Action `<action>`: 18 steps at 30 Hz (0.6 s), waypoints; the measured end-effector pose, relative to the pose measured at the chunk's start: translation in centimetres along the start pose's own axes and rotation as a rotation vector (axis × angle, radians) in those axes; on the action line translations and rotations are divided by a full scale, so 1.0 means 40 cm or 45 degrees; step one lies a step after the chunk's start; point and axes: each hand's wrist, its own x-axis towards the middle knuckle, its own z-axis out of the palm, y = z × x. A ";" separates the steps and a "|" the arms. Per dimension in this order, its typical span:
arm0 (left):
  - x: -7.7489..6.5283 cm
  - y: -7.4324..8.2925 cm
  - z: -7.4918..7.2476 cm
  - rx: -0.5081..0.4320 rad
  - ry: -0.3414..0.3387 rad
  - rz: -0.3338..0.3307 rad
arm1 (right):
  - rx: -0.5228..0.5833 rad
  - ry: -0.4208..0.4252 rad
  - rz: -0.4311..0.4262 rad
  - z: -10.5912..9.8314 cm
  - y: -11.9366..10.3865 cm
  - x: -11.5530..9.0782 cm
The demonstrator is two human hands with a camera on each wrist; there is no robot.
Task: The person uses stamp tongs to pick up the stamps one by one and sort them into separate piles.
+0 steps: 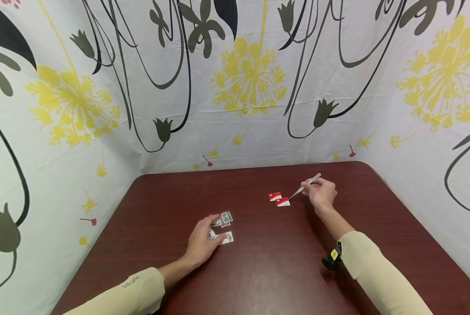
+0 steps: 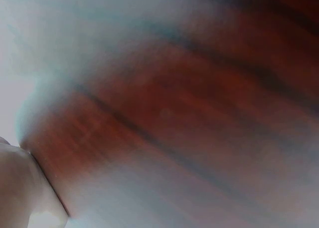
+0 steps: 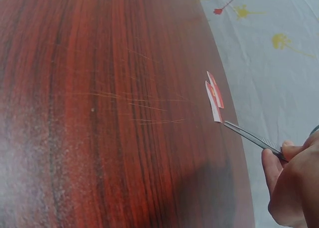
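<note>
At the far right of the table, my right hand (image 1: 322, 192) pinches metal tweezers (image 1: 306, 186). Their tips are beside the right edge of a small red-and-white paper piece (image 1: 283, 202); a second red-and-white piece (image 1: 275, 196) lies partly against it. In the right wrist view the tweezers (image 3: 249, 135) slant toward those pieces, apparently just short of them. My left hand (image 1: 201, 240) rests with spread fingers over several small black-and-white picture pieces (image 1: 227, 216). The index finger touches the upper group, and the thumb touches a lower piece (image 1: 229, 237). Part of that pile is hidden beneath the hand.
The dark reddish wooden table (image 1: 258, 267) shows light scratches in the right wrist view. A white cloth (image 1: 250, 148) with plant prints encloses its back and sides. A small black device (image 1: 332, 258) sits at the right sleeve's cuff. The left wrist view is mostly blurred.
</note>
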 end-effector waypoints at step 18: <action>-0.001 0.003 -0.002 -0.014 0.012 0.008 | 0.200 0.097 -0.072 0.018 -0.018 -0.019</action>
